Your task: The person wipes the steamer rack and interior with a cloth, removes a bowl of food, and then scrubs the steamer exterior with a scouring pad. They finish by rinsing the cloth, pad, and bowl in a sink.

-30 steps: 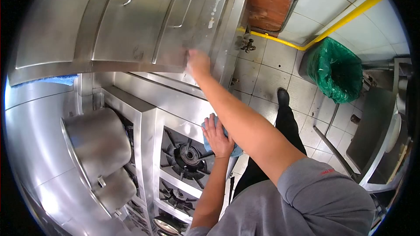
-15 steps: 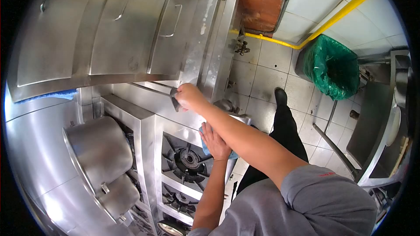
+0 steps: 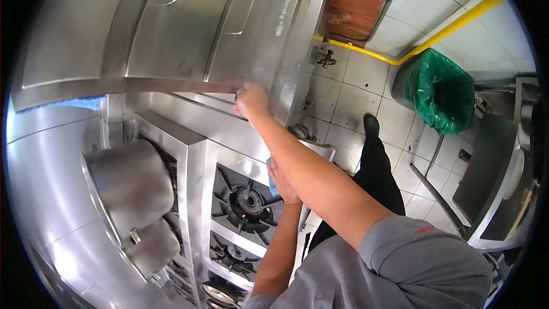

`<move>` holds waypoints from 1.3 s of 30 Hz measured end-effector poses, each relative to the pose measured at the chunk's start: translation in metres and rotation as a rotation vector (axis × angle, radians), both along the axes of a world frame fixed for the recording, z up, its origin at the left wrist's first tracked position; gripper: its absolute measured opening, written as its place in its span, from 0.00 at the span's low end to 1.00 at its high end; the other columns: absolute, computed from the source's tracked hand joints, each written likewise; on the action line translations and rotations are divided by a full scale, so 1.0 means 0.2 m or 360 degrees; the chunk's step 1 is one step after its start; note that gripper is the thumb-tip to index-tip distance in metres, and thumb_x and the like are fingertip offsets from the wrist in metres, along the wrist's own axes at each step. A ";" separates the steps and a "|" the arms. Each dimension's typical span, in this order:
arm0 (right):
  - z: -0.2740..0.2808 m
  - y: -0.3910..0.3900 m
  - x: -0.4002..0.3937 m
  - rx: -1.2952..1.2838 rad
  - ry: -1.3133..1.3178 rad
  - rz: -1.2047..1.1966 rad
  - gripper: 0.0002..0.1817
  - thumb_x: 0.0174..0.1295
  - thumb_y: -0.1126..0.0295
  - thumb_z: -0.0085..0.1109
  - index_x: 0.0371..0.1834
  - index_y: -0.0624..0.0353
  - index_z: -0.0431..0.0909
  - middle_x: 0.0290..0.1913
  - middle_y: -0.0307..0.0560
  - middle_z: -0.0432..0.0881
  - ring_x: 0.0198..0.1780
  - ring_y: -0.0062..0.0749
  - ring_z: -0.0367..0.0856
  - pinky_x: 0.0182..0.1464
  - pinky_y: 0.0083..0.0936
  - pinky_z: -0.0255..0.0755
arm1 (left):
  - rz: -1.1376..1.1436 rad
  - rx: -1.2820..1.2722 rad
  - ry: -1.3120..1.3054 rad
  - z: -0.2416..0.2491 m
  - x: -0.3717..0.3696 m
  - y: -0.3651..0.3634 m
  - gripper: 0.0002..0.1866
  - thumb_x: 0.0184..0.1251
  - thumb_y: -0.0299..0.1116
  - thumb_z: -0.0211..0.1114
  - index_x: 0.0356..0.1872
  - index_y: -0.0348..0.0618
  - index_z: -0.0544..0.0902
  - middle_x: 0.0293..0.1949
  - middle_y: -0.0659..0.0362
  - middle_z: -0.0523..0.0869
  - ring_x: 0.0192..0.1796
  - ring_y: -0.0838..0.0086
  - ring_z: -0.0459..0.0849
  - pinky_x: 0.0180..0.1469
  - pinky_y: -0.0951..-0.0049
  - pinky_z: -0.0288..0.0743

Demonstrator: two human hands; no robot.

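Observation:
My right hand (image 3: 251,102) is closed at the lower edge of the steel cabinet (image 3: 171,34), beside a steel ledge. A small dark edge shows at its fingers; the rest of what it grips is hidden. Under my right forearm, my left hand (image 3: 285,184) lies flat with its fingers stretched out, against a blue cloth (image 3: 274,186) at the front of the steel stove (image 3: 246,160). My right forearm covers part of that hand. Next to the left hand is a black burner (image 3: 249,201).
Two steel pots (image 3: 134,189) stand on the left. A bin with a green bag (image 3: 437,94) stands on the tiled floor (image 3: 357,103) at the right, below a yellow pipe (image 3: 457,22). A metal bar (image 3: 437,194) and a steel shelf unit (image 3: 486,243) are at the right.
My right hand has moved up and slightly right, to the cabinet's lower edge, and the dark flat piece at its fingers is now mostly hidden. My left hand stays by the cloth, more covered.

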State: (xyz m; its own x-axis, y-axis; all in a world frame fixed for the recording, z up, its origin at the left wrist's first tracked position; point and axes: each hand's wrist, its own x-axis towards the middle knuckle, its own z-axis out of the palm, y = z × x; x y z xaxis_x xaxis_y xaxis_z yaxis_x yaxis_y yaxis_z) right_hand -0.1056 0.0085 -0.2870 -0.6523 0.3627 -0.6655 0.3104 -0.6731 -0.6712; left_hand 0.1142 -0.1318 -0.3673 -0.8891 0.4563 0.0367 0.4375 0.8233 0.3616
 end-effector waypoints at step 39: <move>-0.23 -0.03 -0.12 0.0040 0.0177 -0.0228 0.03 0.64 0.79 0.49 0.33 0.59 0.71 0.28 0.44 0.74 0.29 0.36 0.81 0.16 0.30 0.65 | -0.0049 -0.0059 -0.0030 0.17 -0.04 0.07 0.34 0.59 0.47 0.63 0.66 0.43 0.71 0.70 0.48 0.66 0.76 0.46 0.54 0.75 0.41 0.37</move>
State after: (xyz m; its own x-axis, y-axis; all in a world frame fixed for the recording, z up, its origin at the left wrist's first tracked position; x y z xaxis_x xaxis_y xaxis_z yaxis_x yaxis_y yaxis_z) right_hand -0.1306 0.0026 -0.3331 -0.6617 0.4731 -0.5817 0.1354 -0.6876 -0.7133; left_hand 0.1067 -0.1171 -0.3323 -0.8750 0.4842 0.0028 0.4562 0.8225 0.3395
